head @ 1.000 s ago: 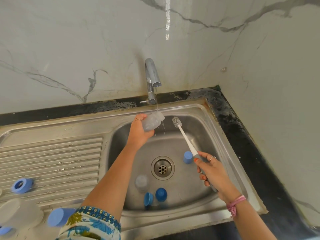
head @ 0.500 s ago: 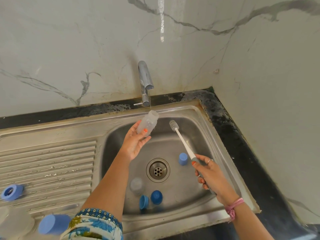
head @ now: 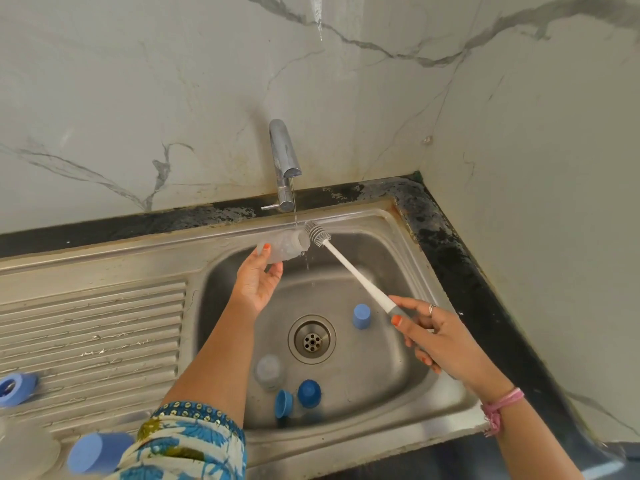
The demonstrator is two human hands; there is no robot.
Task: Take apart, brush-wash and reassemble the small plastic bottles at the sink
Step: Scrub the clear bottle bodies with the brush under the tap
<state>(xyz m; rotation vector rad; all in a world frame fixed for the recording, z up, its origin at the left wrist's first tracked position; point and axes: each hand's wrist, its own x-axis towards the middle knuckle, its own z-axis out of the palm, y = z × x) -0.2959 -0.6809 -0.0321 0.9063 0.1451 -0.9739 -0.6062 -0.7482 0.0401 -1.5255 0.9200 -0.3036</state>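
Note:
My left hand (head: 258, 277) holds a small clear plastic bottle (head: 285, 247) on its side under the tap (head: 284, 161), mouth pointing right; a thin stream of water falls at the mouth. My right hand (head: 436, 334) grips the grey handle of a white bottle brush (head: 349, 266), whose bristle head sits right at the bottle's mouth. In the sink basin (head: 381, 375) stand another clear bottle (head: 269, 370), a blue cap (head: 362, 316) right of the drain, and two blue parts (head: 299, 396) near the front.
The ribbed drainboard (head: 93, 334) on the left carries a blue ring (head: 15, 389), a blue cap (head: 93, 452) and a clear piece (head: 24, 452) at the front left. A black counter edge (head: 460, 271) borders the sink on the right, with marble walls behind.
The left hand turned the bottle from hanging mouth down to lying sideways under the stream. The right hand raised the brush until its head reached the bottle's mouth.

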